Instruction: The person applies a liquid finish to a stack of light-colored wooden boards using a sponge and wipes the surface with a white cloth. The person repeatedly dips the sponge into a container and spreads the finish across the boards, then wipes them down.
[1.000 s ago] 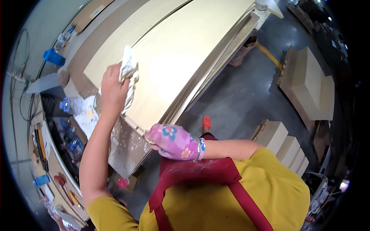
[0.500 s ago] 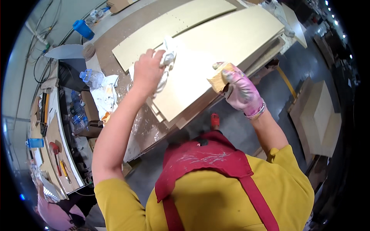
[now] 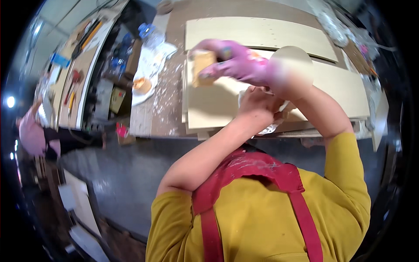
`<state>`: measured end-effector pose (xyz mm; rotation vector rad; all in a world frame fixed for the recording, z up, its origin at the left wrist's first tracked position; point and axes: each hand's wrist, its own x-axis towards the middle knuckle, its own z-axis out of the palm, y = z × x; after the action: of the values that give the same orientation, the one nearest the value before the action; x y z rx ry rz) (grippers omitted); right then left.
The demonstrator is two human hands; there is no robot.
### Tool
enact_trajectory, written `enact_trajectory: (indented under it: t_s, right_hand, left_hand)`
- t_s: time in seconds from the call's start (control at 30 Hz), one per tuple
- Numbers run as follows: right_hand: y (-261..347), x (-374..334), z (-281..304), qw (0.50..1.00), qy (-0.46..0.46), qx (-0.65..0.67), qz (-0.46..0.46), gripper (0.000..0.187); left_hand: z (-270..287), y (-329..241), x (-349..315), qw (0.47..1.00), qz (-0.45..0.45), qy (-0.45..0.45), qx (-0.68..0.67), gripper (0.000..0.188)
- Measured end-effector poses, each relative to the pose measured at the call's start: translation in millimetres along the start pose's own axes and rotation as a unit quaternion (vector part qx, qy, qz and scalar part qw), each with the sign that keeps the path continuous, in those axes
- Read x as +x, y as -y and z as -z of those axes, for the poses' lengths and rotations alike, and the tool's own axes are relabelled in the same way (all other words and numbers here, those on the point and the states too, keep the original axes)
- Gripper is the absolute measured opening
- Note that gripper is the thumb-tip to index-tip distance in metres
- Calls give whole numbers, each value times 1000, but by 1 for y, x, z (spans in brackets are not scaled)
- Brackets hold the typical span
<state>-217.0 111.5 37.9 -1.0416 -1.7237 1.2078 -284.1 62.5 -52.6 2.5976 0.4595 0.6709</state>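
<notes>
My right hand, in a stained pink-and-white glove, grips a tan sponge block over the left end of a pale board. The sponge looks close to the board, but I cannot tell whether they touch. My bare left hand is closed round a crumpled white cloth at the board's near edge. The right forearm crosses above the left hand and partly hides it. Beneath the board lie more boards in a stack, and a second pale board lies behind it.
A plastic bottle with a blue cap and another tan sponge rest on a white cloth at the left. Clear plastic wrap lies at the far right. A side bench holds tools; a person in pink is beyond.
My right hand has swung left across the board with the sponge. My left hand has brought the white cloth right and nearer, so the arms now cross. The view has turned.
</notes>
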Motion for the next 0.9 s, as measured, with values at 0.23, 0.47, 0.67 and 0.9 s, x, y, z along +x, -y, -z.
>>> enact_trajectory:
  t_s: [0.23, 0.47, 0.67, 0.9]
  right_hand:
    - [-22, 57, -65, 915, 389, -93, 58, 43]
    - [-26, 73, -78, 855, 491, -133, 98, 42]
    - [-28, 97, -62, 831, 463, -295, 91, 38]
    - [-24, 84, -73, 842, 525, -119, 37, 38]
  left_hand:
    - [1, -5, -2, 982, 121, -41, -137, 26]
    - [6, -2, 4, 986, 118, -2, -121, 22]
    - [2, -1, 1, 993, 49, -84, -66, 34]
    - [3, 3, 2, 990, 62, -39, -122, 28]
